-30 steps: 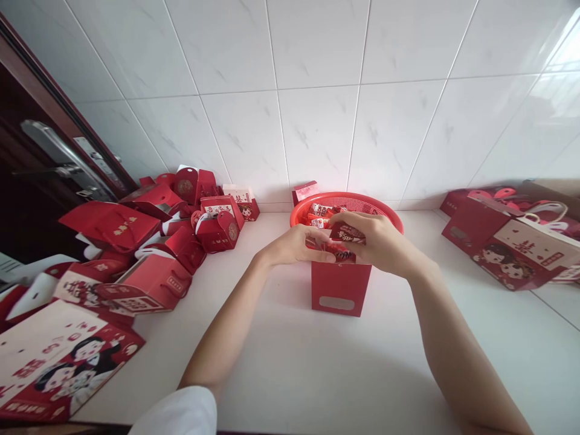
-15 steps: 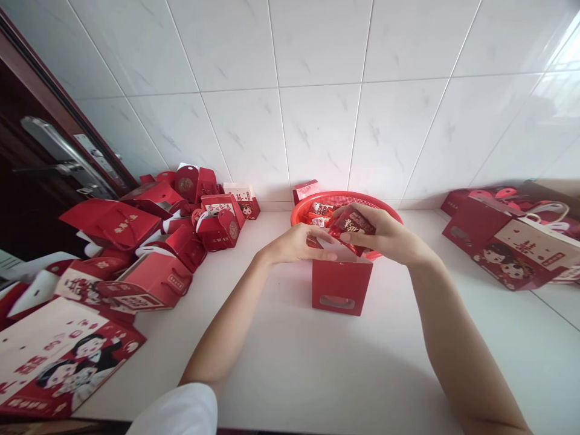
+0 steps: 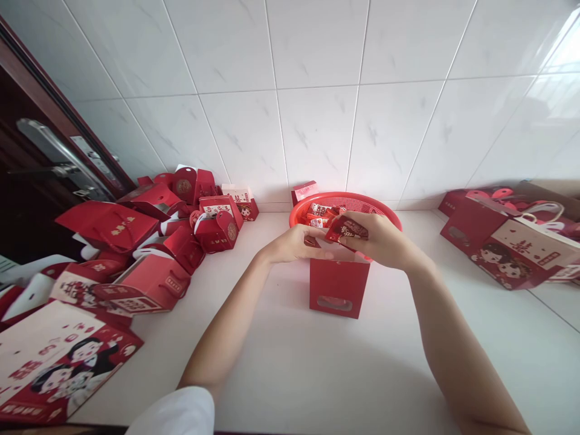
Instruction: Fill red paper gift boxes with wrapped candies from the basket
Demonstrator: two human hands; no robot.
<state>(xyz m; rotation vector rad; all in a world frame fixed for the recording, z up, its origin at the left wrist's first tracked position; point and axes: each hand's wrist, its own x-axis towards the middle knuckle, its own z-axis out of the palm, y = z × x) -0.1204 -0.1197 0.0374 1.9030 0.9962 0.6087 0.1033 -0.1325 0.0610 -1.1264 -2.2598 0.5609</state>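
Observation:
A red gift box [image 3: 339,281] with an oval window low on its front stands upright on the white surface, its top open. My left hand [image 3: 296,243] grips its upper left edge, with the fingers partly over the opening. Pinched in my right hand [image 3: 383,238] is a red snack packet [image 3: 348,231] with gold lettering, held just above the box's opening. Behind the box sits a red plastic basket [image 3: 296,219] containing several wrapped sweets [image 3: 321,212]. The inside of the box is mostly hidden from me.
Several red gift boxes [image 3: 109,226] are heaped on the left, with a large printed box [image 3: 67,362] at the front. More boxes [image 3: 507,241] stand at the right. A tiled wall [image 3: 317,133] rises behind, and a dark door [image 3: 40,157] is at far left.
My right hand has shifted slightly left with the packet, which has turned flatter over the box's opening. My left hand keeps its place at the box's edge.

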